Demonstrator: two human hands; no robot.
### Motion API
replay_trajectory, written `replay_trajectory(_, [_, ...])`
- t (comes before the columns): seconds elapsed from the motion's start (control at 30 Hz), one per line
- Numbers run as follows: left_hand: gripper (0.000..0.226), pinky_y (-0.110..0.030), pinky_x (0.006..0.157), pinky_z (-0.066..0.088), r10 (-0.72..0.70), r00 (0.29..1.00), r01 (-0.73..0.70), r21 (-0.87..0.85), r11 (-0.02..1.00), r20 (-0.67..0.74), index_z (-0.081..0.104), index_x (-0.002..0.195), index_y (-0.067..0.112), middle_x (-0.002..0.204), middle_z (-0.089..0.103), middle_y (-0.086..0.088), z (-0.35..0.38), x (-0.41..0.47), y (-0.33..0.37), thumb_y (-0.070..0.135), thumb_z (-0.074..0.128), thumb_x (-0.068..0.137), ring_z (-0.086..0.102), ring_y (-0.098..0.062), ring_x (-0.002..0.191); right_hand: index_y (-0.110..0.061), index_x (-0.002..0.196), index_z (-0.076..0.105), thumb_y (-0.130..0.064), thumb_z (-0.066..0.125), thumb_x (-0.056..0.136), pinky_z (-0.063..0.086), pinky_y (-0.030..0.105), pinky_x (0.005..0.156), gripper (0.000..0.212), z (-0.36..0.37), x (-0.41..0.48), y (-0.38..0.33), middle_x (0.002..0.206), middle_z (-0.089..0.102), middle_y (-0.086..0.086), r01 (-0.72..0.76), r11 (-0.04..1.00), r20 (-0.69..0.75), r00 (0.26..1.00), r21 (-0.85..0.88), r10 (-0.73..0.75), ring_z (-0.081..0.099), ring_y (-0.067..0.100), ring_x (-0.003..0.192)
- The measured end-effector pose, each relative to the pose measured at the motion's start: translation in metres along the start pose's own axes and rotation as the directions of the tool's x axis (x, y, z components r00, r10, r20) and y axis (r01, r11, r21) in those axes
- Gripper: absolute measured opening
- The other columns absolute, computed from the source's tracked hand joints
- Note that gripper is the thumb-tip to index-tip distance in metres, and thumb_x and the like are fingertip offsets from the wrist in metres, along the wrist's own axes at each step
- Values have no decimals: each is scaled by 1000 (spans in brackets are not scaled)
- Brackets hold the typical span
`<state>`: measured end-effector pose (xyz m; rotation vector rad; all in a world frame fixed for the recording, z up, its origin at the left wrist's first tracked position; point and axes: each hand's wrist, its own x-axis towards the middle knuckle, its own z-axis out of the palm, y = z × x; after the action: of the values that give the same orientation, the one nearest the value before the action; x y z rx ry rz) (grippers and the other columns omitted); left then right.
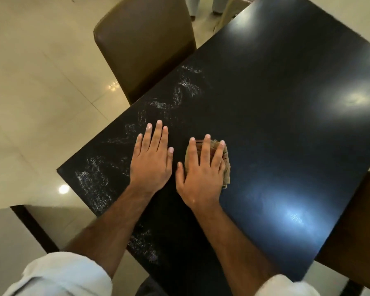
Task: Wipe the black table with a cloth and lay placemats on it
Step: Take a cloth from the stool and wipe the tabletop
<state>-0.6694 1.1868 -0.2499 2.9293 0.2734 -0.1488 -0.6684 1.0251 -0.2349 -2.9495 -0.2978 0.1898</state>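
The wiping step is in hand. The cloth [219, 159] is pressed flat on the black table [286, 103] under the spread right hand [201, 174]. Beside the cloth, the left hand [151, 159] lies flat and empty. White smears [186, 86] beyond it presumably need passes next; no placemats are seen.

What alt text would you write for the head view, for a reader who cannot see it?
The right hand presses a folded brownish cloth flat onto a black table, fingers straight, while the left hand rests flat on the tabletop beside it. Whitish smears run along the table edge nearest a brown chair.
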Motion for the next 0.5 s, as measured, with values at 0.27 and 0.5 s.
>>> replay_trajectory(0.27, [70,-57,139,13,-19,1000,21,59,998,-24,5,179,16,188,-4,-5,9,3,-2,49,10,117,-3,-27,174,-35,177,22,-60,31,113,31,72,127,69,-11,105,44,184,18,18,-192,981,-120,975,-14,189,7,54,169])
replay_trajectory(0.5, [72,-57,140,12,-34,999,34,57,998,-5,3,178,11,188,-6,-10,12,1,-2,49,11,117,-7,-26,174,-22,175,28,-53,30,115,34,63,129,69,-4,136,-12,183,22,16,70,997,-76,994,-32,-72,9,48,170])
